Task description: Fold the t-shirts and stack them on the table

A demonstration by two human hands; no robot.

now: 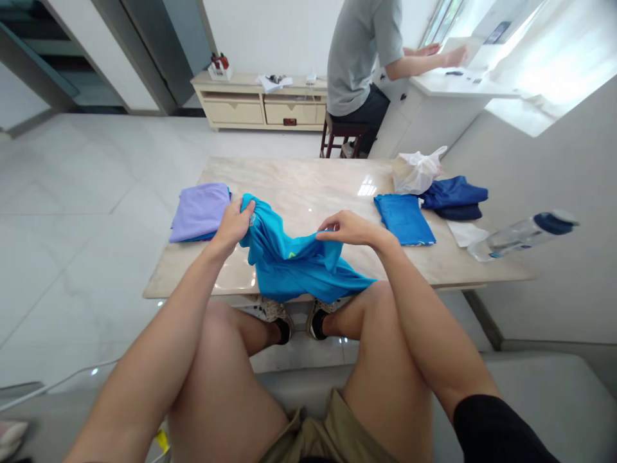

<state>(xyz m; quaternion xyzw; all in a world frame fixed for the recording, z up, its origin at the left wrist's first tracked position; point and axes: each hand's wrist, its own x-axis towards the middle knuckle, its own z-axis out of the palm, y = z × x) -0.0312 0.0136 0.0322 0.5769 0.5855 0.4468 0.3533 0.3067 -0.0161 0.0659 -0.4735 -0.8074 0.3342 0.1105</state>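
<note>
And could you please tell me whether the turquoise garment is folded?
Not folded: the turquoise garment sags in loose creases between the left hand and right hand.

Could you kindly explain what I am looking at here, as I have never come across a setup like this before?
Of course. There is no machine here: the bare arms belong to a seated person, and the single picture comes from a camera on that person's head, looking forward and down.

The left hand and right hand each grip part of a bright blue garment, which hangs loosely at the near edge of a marble-look table.

On the table, to the left, is a folded lavender cloth. To the right are a folded blue cloth, dark blue fabric, a white plastic bag and a clear bottle.

Beyond it, another person sits on a stool.
</note>
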